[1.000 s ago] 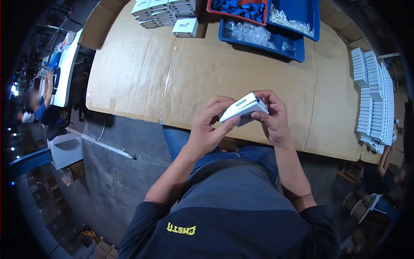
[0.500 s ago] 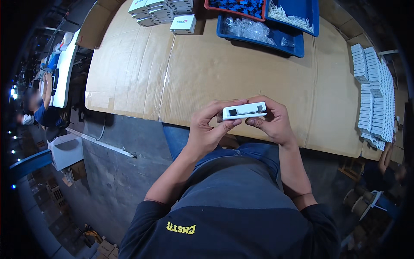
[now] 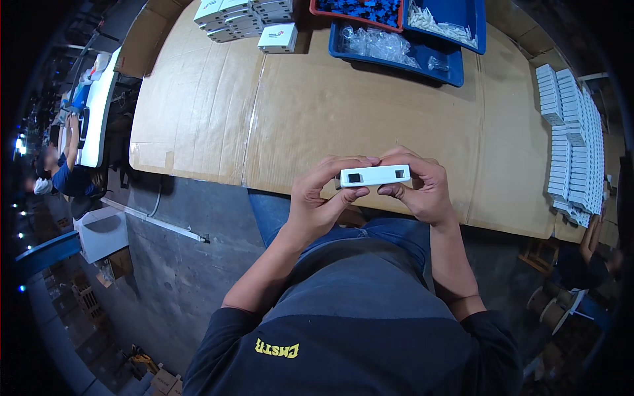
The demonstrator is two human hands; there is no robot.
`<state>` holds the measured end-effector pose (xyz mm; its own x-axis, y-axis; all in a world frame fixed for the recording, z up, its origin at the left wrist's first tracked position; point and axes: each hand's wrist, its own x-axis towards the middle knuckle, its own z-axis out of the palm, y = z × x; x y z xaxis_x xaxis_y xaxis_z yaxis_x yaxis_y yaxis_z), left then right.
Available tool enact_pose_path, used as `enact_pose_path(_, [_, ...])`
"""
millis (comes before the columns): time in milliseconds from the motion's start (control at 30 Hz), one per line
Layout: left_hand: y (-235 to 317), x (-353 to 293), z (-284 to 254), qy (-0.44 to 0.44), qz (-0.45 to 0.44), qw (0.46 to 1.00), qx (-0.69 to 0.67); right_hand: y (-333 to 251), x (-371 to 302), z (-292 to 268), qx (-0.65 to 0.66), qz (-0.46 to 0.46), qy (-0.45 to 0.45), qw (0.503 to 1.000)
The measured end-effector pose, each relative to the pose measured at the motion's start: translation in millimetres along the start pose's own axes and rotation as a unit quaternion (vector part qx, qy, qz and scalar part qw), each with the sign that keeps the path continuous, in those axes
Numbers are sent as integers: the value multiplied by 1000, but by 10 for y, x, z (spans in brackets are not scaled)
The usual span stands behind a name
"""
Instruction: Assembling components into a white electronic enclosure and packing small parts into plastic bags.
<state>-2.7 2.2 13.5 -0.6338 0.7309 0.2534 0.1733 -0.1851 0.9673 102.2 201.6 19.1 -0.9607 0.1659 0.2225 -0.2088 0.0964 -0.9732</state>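
Note:
Between my two hands, just over the table's near edge, is a small white plastic housing [image 3: 378,175] with one narrow side facing up toward me. That side has a dark square opening near its left end and a smaller greyish one near its right end. My left hand [image 3: 316,197] pinches the left end, thumb below and fingers along the far side. Around the right end, my right hand [image 3: 428,193] grips in the same way. The housing's underside and most of my fingertips behind it are hidden.
Cardboard covers the table [image 3: 330,119]. At the back stand white boxes [image 3: 277,37], a red tray [image 3: 356,20] of blue parts, and blue trays [image 3: 403,69] of clear and white pieces. White units [image 3: 571,145] are stacked at right. Other people work at both sides.
The gap along the housing's near side has closed, and its two openings now show as neat squares. Both hands keep their hold in nearly the same place.

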Motion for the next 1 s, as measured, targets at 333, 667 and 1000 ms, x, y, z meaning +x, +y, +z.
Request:
enact_pose_path(333, [28, -106, 76, 54, -147, 985, -65, -27, -10, 3, 114, 64, 97, 987])
enact_pose_path(667, [161, -43, 52, 6, -100, 982, 158, 3, 8, -15, 3, 56, 20, 998])
enact_pose_path(1000, [-287, 17, -90, -83, -295, 893, -331, 126, -52, -47, 226, 84, 54, 969])
